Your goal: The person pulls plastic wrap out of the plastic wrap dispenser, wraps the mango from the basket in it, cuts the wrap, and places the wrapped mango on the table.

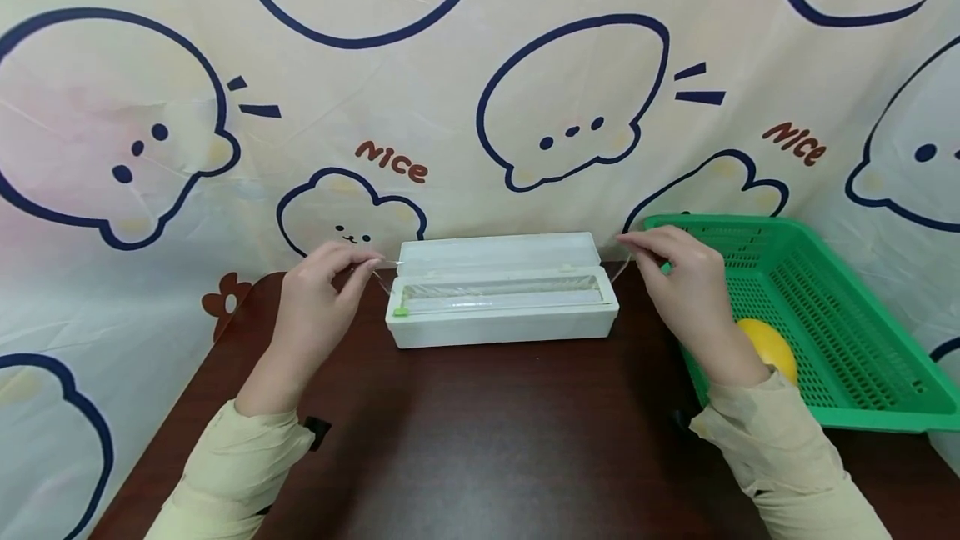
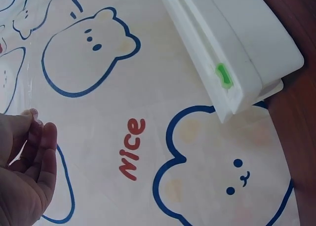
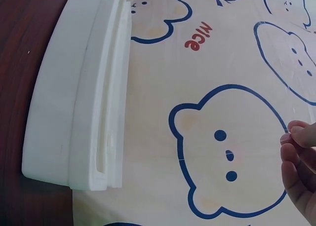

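A white cling film dispenser (image 1: 502,330) lies lengthwise on the table, its lid (image 1: 498,250) raised at the back. A roll shows through the long slot, and a green slide cutter (image 1: 401,312) sits at the left end. My left hand (image 1: 318,294), just left of the box, pinches a corner of clear cling film (image 2: 30,90) between thumb and forefinger. Beyond the box's right end my right hand (image 1: 686,286) pinches the film's other side the same way. The film between the hands is hard to see; wrinkled edges show beside the fingers.
A green plastic basket (image 1: 862,418) stands at the right, partly behind my right forearm, with a yellow round object (image 1: 770,347) inside. The dark wooden table (image 1: 480,448) meets a cartoon-printed cloth (image 1: 442,107) at the back.
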Tool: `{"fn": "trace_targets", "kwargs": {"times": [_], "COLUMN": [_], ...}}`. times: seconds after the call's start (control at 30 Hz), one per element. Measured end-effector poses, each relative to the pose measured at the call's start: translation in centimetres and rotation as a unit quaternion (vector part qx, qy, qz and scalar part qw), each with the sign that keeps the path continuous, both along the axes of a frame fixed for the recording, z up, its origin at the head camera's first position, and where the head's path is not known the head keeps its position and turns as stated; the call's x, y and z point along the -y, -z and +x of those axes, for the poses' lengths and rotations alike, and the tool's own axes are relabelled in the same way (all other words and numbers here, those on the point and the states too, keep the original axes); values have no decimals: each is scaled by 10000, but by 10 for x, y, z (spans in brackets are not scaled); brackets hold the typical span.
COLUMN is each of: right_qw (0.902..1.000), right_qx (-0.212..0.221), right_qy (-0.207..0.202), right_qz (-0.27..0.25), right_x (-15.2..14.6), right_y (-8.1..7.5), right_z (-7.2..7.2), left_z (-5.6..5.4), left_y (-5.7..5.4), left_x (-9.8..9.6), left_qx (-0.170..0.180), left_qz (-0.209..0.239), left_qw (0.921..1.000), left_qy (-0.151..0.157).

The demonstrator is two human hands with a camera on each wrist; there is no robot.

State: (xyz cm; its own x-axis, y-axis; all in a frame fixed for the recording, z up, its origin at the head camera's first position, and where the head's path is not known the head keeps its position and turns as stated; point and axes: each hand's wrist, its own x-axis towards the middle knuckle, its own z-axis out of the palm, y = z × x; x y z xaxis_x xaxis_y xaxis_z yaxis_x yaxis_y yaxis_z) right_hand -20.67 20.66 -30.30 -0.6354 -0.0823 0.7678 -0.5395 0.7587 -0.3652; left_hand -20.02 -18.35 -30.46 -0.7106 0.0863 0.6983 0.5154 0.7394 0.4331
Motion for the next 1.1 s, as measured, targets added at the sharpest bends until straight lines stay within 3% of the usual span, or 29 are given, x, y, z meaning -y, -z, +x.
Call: {"fn": "trace_targets", "kwargs": {"times": [0.23, 0.47, 0.63, 0.77, 0.93, 1.1], "right_qw": [9998, 9989, 9950, 9883, 9752, 9569], "right_qx": [145, 2, -9, 80, 406, 909], "right_qy": [-69, -309, -756, -1173, -1724, -2284], "right_qz": [139, 350, 657, 977, 1331, 1546], "right_x": [-2, -9, -16, -22, -30, -34], "right_y": [1, 6, 10, 16, 30, 50], "right_z": [16, 30, 39, 47, 55, 64], "left_z": [15, 32, 41, 48, 50, 51], "left_y": [5, 9, 15, 24, 39, 53], "left_x": [4, 8, 14, 21, 27, 33], "left_qx": [108, 209, 398, 601, 952, 1669], "left_qz": [-51, -175, -337, -425, -528, -724], "left_qw": [9999, 9993, 9973, 9931, 9795, 9535], "left_qy": [111, 259, 521, 917, 1693, 2403]}}
